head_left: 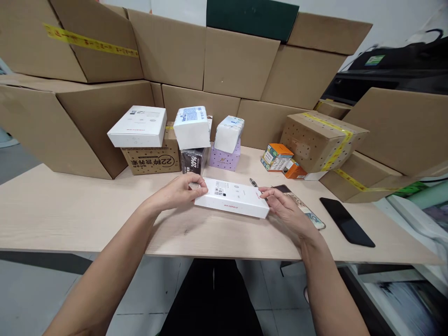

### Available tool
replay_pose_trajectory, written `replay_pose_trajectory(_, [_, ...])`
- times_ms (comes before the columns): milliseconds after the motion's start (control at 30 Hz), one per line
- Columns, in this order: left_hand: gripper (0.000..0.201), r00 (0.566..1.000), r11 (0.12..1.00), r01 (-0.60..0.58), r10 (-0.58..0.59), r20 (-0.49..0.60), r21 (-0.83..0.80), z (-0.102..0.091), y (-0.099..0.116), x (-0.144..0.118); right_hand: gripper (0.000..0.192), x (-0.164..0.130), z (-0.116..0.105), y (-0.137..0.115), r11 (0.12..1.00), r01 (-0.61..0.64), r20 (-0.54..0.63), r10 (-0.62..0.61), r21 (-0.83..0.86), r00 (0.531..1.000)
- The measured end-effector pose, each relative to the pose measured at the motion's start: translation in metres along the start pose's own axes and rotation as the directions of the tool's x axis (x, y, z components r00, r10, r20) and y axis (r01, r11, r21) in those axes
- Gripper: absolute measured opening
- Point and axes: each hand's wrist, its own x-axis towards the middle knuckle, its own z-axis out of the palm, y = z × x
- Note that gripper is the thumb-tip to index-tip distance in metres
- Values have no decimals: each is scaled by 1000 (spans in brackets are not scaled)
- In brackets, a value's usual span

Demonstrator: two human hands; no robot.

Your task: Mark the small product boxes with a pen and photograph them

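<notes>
While flat on the surface (70,210), white box (233,198) gripped at both ends: left hand (178,192) fingers curled on it, right hand (285,207) fingers pinching its edge.

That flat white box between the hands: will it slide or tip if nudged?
The flat white box lies low and broad on the table, so it probably slides, not tips. Its crisp edges suggest stiffness. Left hand and right hand steady its ends.

Brown carton (151,161) near the desk's back edge: large "22" followed by Chinese characters, upside down.
Dark packet (192,162) beside it: "20%".
Flat white box (232,198) at the front edge: red print, too small to read.
</notes>
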Motion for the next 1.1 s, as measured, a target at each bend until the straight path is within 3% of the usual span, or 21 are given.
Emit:
replay_pose_trajectory(300, [33,997,986,-8,-5,79,165,2,-3,-2,30,3,4,10,994,54,6,-54,-95,999])
replay_pose_trajectory(433, [34,997,983,-19,5,77,185,4,-6,2,27,15,-2,12,967,-62,-249,-2,-247,968])
replay_pose_trajectory(500, [31,999,978,-31,24,33,206,8,-6,4,22,25,-6,10,885,-132,-318,-20,-446,948])
replay_pose_trajectory(600, [25,992,962,-107,121,-43,252,16,-5,7,20,40,-7,2,681,-217,-234,68,-700,970])
replay_pose_trajectory(667, [24,978,948,-183,201,-47,260,23,-3,7,20,49,-6,-3,585,-235,-176,157,-776,972])
replay_pose_trajectory(800, [24,945,877,-303,326,-1,373,33,-5,8,24,58,-5,-4,558,-234,-153,188,-796,970])
replay_pose_trajectory(833, [27,937,852,-326,350,18,409,35,-7,9,23,59,-7,-4,588,-248,-193,156,-770,969])
replay_pose_trajectory(900, [38,925,815,-360,376,58,455,40,-12,11,20,60,-12,-7,759,-265,-331,68,-595,941])
replay_pose_trajectory(967, [50,923,796,-370,372,96,478,45,-16,13,18,60,-17,-15,961,-153,-442,37,-231,896])
replay_pose_trajectory(1033, [55,929,789,-360,353,112,498,53,-17,14,20,60,-17,-27,988,19,-427,49,154,903])
replay_pose_trajectory(1100, [54,935,781,-343,338,108,522,62,-14,13,19,60,-9,-39,910,107,-337,38,401,941])
